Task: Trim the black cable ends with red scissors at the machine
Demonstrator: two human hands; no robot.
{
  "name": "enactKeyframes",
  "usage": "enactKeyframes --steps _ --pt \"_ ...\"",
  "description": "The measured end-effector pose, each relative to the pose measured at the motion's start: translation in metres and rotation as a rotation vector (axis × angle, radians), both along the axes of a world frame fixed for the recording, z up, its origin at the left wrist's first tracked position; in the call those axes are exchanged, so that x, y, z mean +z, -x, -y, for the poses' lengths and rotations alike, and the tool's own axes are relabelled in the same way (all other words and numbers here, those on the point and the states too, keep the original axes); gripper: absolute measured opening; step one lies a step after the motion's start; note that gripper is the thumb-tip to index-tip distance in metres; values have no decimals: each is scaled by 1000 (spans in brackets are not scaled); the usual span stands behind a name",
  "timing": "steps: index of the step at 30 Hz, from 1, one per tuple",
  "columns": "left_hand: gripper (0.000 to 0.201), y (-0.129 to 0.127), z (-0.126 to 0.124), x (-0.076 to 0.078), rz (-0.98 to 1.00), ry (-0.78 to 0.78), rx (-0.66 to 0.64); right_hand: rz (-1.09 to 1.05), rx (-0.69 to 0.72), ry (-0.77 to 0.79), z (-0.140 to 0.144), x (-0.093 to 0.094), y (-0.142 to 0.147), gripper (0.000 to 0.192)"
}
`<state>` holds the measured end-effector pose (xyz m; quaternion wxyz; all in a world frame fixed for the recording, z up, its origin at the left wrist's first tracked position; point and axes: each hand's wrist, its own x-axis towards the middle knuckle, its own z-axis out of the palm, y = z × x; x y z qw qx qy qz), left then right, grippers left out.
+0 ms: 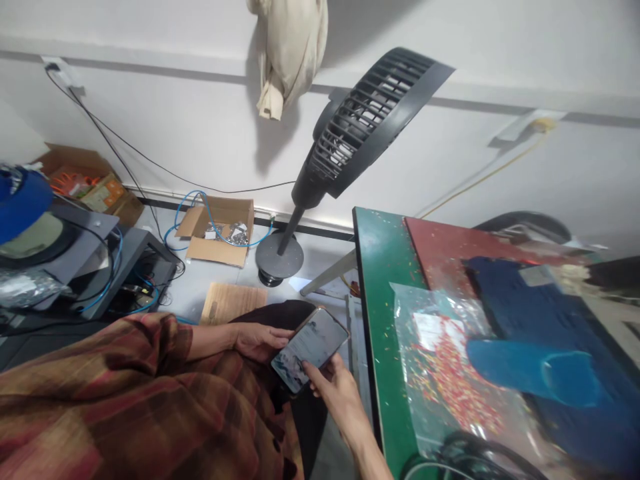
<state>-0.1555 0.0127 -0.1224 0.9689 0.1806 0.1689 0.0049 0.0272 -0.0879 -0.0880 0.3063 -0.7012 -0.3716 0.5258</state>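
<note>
A smartphone (313, 348) lies tilted between my two hands above my lap, its screen lit and facing up. My left hand (261, 341) is closed on the phone's left edge, with some fingers hidden beneath it. From the lower right, my right hand (336, 381) grips the other edge, and its thumb rests on the screen. What the screen shows is too blurred to read.
A green table (383, 300) at right bears a plastic bag of small red and yellow pieces (455, 380) and a blue scoop-like object (535, 370). Ahead stand a black fan (370, 120) and an open cardboard box (217, 250). A wooden stool (233, 301) is near my left arm.
</note>
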Motion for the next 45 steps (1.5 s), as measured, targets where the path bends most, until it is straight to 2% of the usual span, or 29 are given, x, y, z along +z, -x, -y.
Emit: enactKeyframes --steps 10,18,23,29,37,45 --pt "44 0 0 2 -28 -7 11 -4 -13 -14 0 1 1 34" --pt "45 0 1 -1 -24 -9 22 28 6 17 1 -6 -3 38" --pt "49 -1 1 4 2 -24 12 19 -15 29 1 -4 -3 40" --pt "54 -1 1 0 26 -34 8 26 -33 31 -1 -1 -4 41" --pt "46 1 1 -1 25 -65 0 -55 -80 -15 -1 3 -6 53" --pt "45 2 -1 0 -5 -44 9 -69 -93 38 -3 4 -3 46"
